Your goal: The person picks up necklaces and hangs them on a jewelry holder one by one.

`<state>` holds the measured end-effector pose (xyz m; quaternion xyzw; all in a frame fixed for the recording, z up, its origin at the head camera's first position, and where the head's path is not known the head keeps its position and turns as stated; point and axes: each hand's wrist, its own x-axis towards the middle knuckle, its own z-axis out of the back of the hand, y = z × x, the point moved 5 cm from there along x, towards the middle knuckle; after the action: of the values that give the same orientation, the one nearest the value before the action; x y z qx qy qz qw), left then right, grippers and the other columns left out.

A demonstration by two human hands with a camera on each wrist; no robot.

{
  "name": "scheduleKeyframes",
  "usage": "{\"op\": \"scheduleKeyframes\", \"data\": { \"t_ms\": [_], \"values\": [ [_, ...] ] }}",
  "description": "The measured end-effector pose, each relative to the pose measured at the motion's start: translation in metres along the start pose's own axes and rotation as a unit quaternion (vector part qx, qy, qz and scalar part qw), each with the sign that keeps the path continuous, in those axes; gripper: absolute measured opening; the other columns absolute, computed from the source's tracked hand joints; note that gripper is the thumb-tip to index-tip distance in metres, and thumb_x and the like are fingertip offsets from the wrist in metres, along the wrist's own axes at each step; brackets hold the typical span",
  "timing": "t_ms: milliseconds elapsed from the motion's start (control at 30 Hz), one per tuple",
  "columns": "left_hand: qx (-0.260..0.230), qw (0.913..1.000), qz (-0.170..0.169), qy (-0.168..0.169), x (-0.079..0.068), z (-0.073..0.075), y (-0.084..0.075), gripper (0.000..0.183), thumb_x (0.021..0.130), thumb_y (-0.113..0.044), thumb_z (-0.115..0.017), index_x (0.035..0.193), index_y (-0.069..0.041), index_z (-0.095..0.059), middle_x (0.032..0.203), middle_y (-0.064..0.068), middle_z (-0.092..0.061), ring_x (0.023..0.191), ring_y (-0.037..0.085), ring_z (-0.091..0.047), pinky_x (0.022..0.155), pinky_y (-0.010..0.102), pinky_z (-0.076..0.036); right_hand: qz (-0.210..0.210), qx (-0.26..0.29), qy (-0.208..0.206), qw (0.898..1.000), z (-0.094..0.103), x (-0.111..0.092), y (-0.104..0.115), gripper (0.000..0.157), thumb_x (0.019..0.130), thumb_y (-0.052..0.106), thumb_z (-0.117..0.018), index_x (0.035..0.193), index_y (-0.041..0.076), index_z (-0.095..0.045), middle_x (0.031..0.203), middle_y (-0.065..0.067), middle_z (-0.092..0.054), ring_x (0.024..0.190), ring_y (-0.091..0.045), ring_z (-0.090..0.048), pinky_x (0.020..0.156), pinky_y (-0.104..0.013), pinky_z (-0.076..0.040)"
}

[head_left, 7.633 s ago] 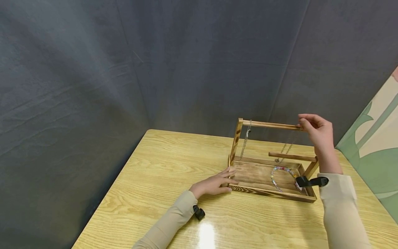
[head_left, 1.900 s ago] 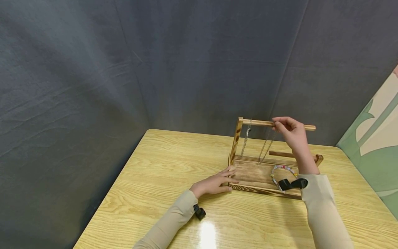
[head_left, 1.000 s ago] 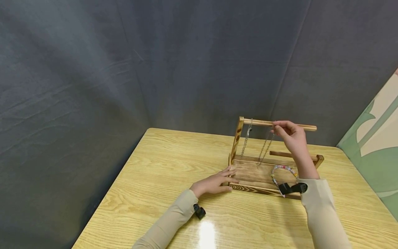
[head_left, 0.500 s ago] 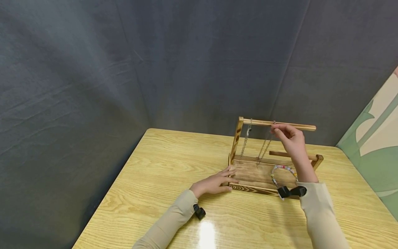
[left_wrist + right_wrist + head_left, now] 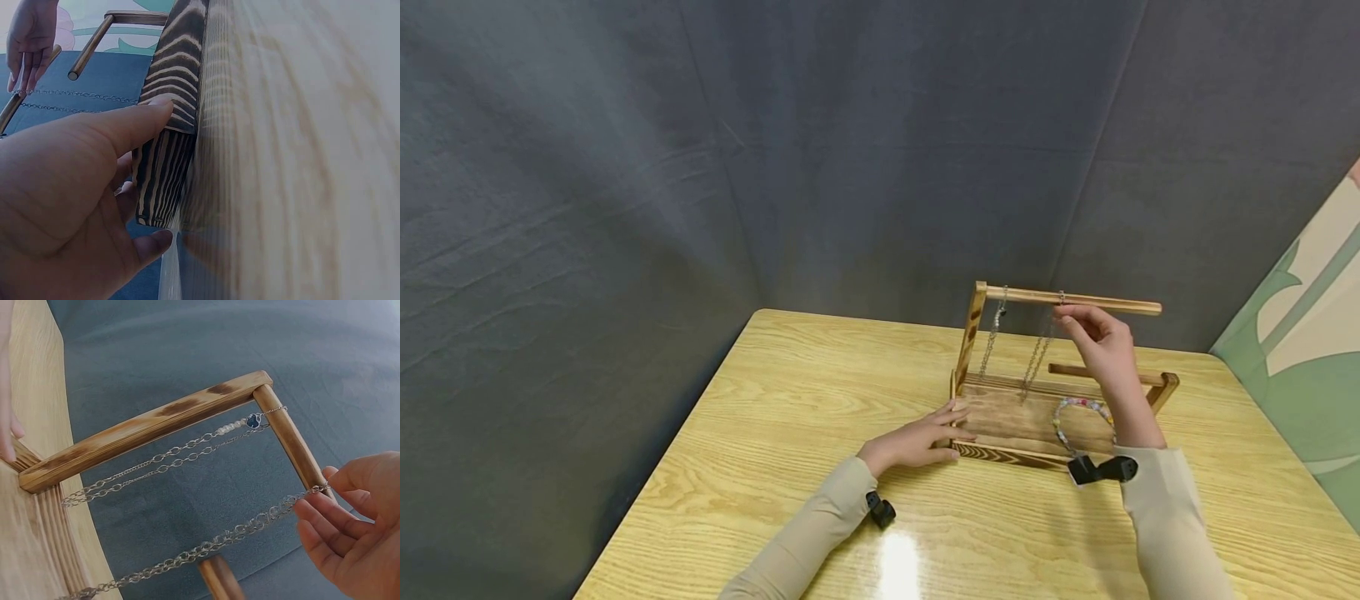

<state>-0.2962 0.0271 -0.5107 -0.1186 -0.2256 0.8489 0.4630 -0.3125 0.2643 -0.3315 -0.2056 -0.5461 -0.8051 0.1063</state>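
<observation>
A wooden jewelry stand [image 5: 1015, 456] with a shallow tray and a raised bar stands on the table. My left hand [image 5: 913, 444] holds the tray's left front corner, its thumb on the front wall in the left wrist view. My right hand [image 5: 1105, 346] is just under the raised bar. Its thumb and fingers pinch a silver chain necklace [image 5: 237, 531] close to where the chain loops over the bar. Nearer the upright hangs a second necklace [image 5: 131, 472], with pearly beads and a dark blue charm. A colorful beaded string [image 5: 1078, 402] lies in the tray, partly hidden by the wrist camera.
A lower, shorter wooden bar [image 5: 1097, 372] sticks out from the stand's right side. Grey cloth [image 5: 880, 167] hangs behind the table [image 5: 790, 392]. A panel with painted leaves [image 5: 1315, 367] stands at the right.
My right hand brought the chain necklace leftward along the bar to about its middle. Lately the hand has dropped slightly, and the loop over the bar shows above the fingertips. The left hand stays put.
</observation>
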Motion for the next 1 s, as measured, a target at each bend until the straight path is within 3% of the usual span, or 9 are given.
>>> {"op": "scheduleKeyframes", "data": {
  "t_ms": [167, 300, 567, 1000],
  "values": [
    [0.000, 1.0000, -0.002, -0.002, 0.000, 0.000, 0.000, 0.045, 0.098, -0.034, -0.045, 0.142, -0.026, -0.039, 0.157, -0.002, -0.005, 0.144, 0.021, 0.006, 0.115, 0.042, -0.018, 0.000, -0.008, -0.002, 1.000, -0.002, -0.005, 0.005, 0.031, 0.095, 0.015, -0.053, 0.115, -0.008, -0.059, 0.094, 0.012, -0.064, 0.082, 0.005, -0.058, 0.069, -0.008, -0.045],
    [-0.002, 1.0000, -0.002, -0.002, -0.001, 0.000, 0.000, 0.045, 0.098, -0.034, -0.045, 0.142, -0.026, -0.040, 0.157, -0.002, -0.005, 0.144, 0.021, 0.006, 0.115, 0.042, -0.017, -0.001, -0.005, -0.001, 1.000, -0.001, -0.003, -0.013, 0.032, 0.095, 0.018, -0.053, 0.117, -0.004, -0.059, 0.098, 0.015, -0.063, 0.085, 0.004, -0.058, 0.072, -0.007, -0.045],
    [-0.006, 1.0000, -0.004, -0.004, -0.001, 0.004, -0.003, 0.045, 0.097, -0.033, -0.046, 0.141, -0.022, -0.042, 0.157, 0.002, -0.010, 0.144, 0.023, 0.005, 0.115, 0.043, -0.017, 0.021, 0.008, -0.008, 1.000, 0.001, -0.004, -0.020, 0.030, 0.095, 0.013, -0.053, 0.121, -0.003, -0.056, 0.103, 0.011, -0.063, 0.089, -0.001, -0.059, 0.072, -0.009, -0.047],
    [-0.007, 1.0000, -0.002, -0.002, -0.001, 0.003, -0.002, 0.045, 0.097, -0.033, -0.046, 0.141, -0.024, -0.041, 0.157, 0.000, -0.009, 0.144, 0.021, 0.006, 0.115, 0.042, -0.017, -0.001, 0.010, -0.008, 1.000, 0.001, -0.010, -0.026, 0.033, 0.095, 0.016, -0.052, 0.121, -0.004, -0.055, 0.102, 0.008, -0.064, 0.087, 0.003, -0.058, 0.071, -0.008, -0.047]
  ]
}}
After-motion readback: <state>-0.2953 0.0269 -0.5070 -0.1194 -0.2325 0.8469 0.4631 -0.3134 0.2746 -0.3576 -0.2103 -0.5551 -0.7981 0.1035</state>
